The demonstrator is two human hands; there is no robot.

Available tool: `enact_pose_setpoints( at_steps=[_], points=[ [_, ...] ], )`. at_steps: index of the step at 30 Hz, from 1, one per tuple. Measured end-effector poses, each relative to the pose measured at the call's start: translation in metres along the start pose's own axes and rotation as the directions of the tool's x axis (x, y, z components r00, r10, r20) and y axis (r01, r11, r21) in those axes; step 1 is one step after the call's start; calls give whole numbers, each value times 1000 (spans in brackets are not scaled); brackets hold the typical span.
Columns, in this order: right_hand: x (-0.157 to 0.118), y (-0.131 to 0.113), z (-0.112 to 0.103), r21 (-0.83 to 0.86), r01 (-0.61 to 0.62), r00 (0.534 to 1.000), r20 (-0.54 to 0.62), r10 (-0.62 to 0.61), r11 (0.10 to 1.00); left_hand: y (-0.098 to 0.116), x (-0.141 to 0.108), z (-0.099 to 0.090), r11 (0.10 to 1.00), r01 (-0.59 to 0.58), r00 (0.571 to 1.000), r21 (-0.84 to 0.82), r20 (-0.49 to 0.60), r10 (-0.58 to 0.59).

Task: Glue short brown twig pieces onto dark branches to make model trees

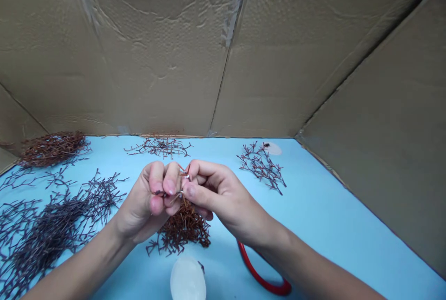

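Both my hands meet above the middle of the blue table, fingertips almost touching. My left hand [160,193] is closed in a pinch on a thin dark twig-like piece [159,193]. Between thumb and forefinger, my right hand [209,186] grips a thin reddish-brown twig-like piece [183,170] with small whitish spots on it. How the pieces join is hidden by the fingers. Below the hands lies a pile of short rust-brown twig-like pieces [186,228], partly covered by them.
Dark branched twig-like pieces [55,225] spread over the left. A brown heap [52,149] sits at the back left, with loose branches [158,146] at the back middle and others [263,165] at right. A white oval object [188,279] and a red curved handle [259,277] are in front. Cardboard walls [167,68] enclose the table [331,225].
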State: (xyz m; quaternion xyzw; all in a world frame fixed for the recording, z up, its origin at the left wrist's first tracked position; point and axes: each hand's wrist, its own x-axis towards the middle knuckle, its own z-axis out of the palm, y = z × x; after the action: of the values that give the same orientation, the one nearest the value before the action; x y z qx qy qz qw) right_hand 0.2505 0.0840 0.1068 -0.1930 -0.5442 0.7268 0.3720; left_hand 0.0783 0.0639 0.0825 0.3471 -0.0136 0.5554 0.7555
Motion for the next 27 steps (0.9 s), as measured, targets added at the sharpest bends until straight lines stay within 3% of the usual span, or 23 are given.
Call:
enact_pose_setpoints(
  at_steps=[11, 15, 19, 21, 24, 27],
  points=[
    [-2, -1, 0, 8, 3, 1000, 26, -3, 1000, 2, -1, 0, 996, 24, 1000, 92, -7, -24],
    [0, -4, -3, -10, -3, 1000, -4, 3, 1000, 7, 2, -7, 946, -9, 996, 324, -85, 39],
    [3, -15, -9, -82, 86, 992, -90, -93, 993, 20, 9, -15, 822, -36, 964, 569, -198, 180],
    [1, -21, -18, -126, 119, 980, -147, -138, 985, 28, 12, -15, 749, -4, 930, 662, -273, 247],
    [-12, -27, -43, -233, 111, 943, -281, -176, 966, 41, 13, -10, 677, 2, 903, 736, -292, 315],
    [-44, -23, -83, -412, 34, 840, -482, -249, 911, 50, 8, -4, 615, -28, 887, 788, -264, 378]
  ],
)
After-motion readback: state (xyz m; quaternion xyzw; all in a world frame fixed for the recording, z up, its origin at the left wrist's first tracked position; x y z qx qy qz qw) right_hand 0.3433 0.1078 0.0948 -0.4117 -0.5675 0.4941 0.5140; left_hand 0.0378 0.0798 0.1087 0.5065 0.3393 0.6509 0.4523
